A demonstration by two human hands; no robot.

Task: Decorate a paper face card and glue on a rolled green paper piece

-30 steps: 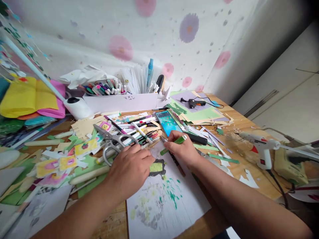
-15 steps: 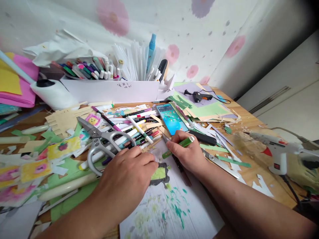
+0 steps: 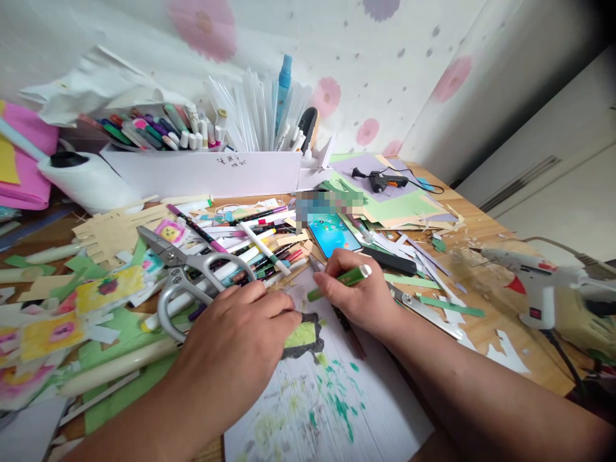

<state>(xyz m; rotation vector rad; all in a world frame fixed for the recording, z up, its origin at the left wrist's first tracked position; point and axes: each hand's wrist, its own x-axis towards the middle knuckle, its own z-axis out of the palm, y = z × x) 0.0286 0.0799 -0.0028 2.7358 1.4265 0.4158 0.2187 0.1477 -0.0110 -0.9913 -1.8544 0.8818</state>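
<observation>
My right hand [image 3: 356, 295] is closed round a green marker [image 3: 357, 274], which slants across the fingers with its pale end pointing up to the right. My left hand [image 3: 240, 330] bends its fingers, held close together, on a small yellow-green painted piece of paper [image 3: 304, 335] with a ragged dark border. Those fingertips cover part of the piece and hold it against a white sheet [image 3: 380, 417] flecked with green and grey paint. A dark slim pen [image 3: 350, 330] lies below my right hand. Large grey-handled scissors [image 3: 168, 253] rest just beyond my left hand.
Pens and paper scraps crowd the table round a lit phone [image 3: 332, 234]. A white box [image 3: 206, 173] of markers stands at the back. To the right lies a white glue gun [image 3: 539, 282]; a black glue gun [image 3: 385, 181] sits on coloured paper. Painted cards [image 3: 108, 287] lie left.
The view has shifted slightly, so most things appear a little further left. My right hand keeps the green marker, now tilted a bit differently; my left hand stays on the painted piece.
</observation>
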